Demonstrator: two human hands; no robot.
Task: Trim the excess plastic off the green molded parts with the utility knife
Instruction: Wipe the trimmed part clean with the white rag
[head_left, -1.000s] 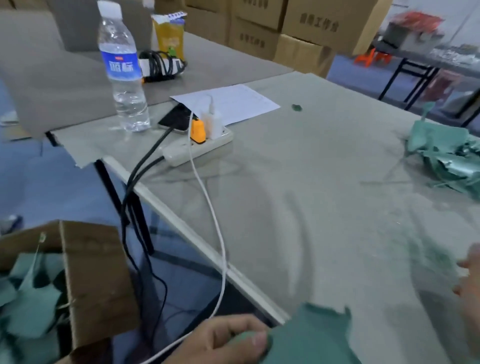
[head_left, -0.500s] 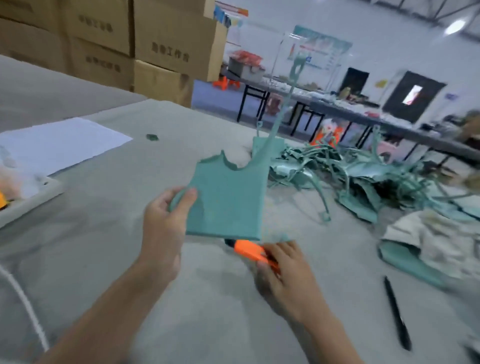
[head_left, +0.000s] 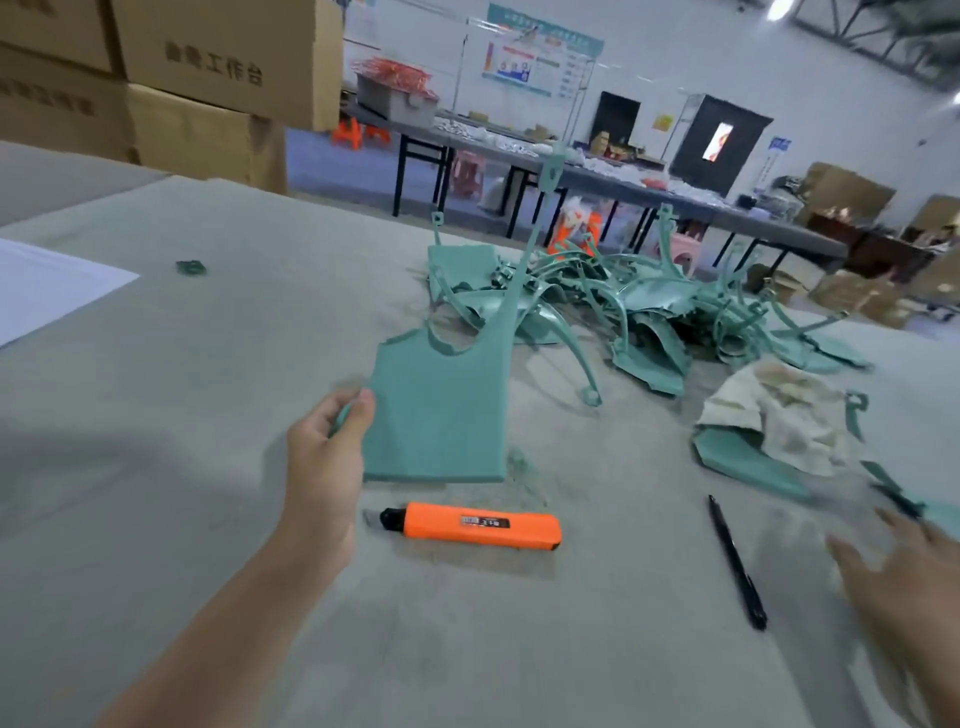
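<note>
- Left hand (head_left: 324, 457) pinches the left edge of a flat green molded part (head_left: 441, 410), with the thumb on the near face and the fingers behind it.
- The part is held roughly upright over the tabletop (head_left: 208, 415). Its top edge is ragged with a curved notch, and a thin strip rises from the top right corner. Cannot tell if the lower edge touches the tabletop.
- Utility knife (head_left: 472, 525), orange body, lies flat on the tabletop just below the part. Its blade end points left, close to the left wrist, and neither hand touches it.
- Right hand (head_left: 904, 582) is at the right edge of view, blurred, with fingers spread and nothing in it. It is over the tabletop, well apart from the knife.
- Black pen (head_left: 737, 561) lies between the knife and the right hand.
- Pile of green parts (head_left: 649, 312) with thin curved strips sits behind the held part.
- A dirty pale cloth (head_left: 779, 415) lies over more green pieces to the right.
- White paper sheet (head_left: 47, 291) is at far left, with a small green scrap (head_left: 191, 267) near it.
- Cardboard boxes (head_left: 218, 67) are stacked at top left.
</note>
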